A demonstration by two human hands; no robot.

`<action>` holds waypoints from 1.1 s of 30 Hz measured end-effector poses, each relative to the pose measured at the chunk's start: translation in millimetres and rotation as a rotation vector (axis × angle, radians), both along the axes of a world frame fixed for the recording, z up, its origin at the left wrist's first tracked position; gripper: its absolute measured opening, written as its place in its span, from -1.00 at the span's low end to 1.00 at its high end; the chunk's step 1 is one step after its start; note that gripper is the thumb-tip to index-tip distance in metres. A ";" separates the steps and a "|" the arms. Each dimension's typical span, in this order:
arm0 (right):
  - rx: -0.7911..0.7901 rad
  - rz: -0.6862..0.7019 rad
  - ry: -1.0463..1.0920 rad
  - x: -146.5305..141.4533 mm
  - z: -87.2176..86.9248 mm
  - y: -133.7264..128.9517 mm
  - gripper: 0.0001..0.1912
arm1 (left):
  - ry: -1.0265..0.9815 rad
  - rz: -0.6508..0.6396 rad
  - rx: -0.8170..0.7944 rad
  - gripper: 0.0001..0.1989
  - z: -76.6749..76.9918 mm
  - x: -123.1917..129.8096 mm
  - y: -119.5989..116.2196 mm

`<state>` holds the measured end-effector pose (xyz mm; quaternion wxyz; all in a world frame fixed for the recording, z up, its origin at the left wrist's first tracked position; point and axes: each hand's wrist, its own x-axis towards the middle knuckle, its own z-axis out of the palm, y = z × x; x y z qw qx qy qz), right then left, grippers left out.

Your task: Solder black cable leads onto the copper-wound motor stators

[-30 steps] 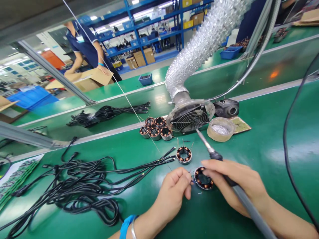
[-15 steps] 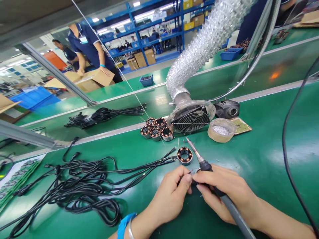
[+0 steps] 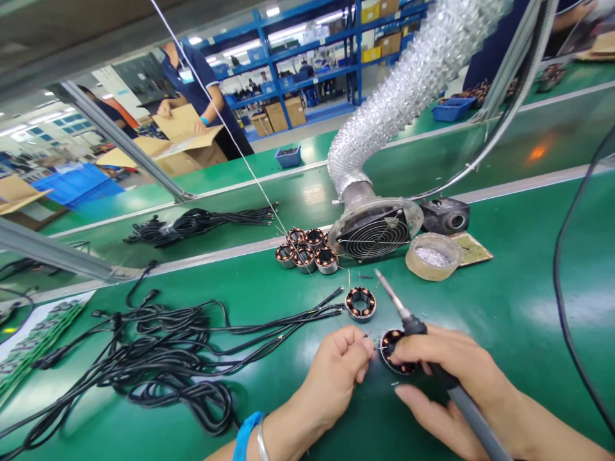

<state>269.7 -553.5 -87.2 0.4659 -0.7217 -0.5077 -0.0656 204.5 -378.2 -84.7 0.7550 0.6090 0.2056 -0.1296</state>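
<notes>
My right hand (image 3: 461, 371) is wrapped round a soldering iron (image 3: 394, 296) whose tip points up and to the left. Its index finger touches a copper-wound stator ring (image 3: 390, 352) lying on the green bench. Just left of that ring, my left hand (image 3: 339, 368) is pinched round something thin, like a wire end, too small to make out clearly. Another stator ring (image 3: 360, 303) sits above my hands, with thin leads sticking up from it.
Several stators (image 3: 304, 257) cluster by a fan (image 3: 377, 235) under a foil duct (image 3: 379, 102). A round tub (image 3: 432, 256) stands right of the fan. Black cables (image 3: 177, 346) spread over the left side. Across the bench, a person handles a cardboard box (image 3: 192, 147).
My right hand and the iron have moved right, away from my left hand, and the stator ring between them now shows. The view has shifted slightly.
</notes>
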 end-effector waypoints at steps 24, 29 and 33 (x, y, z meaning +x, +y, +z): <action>0.132 -0.170 0.017 1.6 14.6 -22.8 -0.55 | -0.079 0.015 0.303 -0.62 -8.5 -4.0 -5.8; 0.093 -0.191 0.198 -3.7 8.4 -39.2 -0.74 | -0.077 0.008 0.341 -0.66 -8.0 -5.7 -6.9; 0.146 -0.221 0.240 -3.1 2.8 -36.7 -0.83 | -0.086 0.014 0.363 -0.68 -8.2 -6.1 -7.9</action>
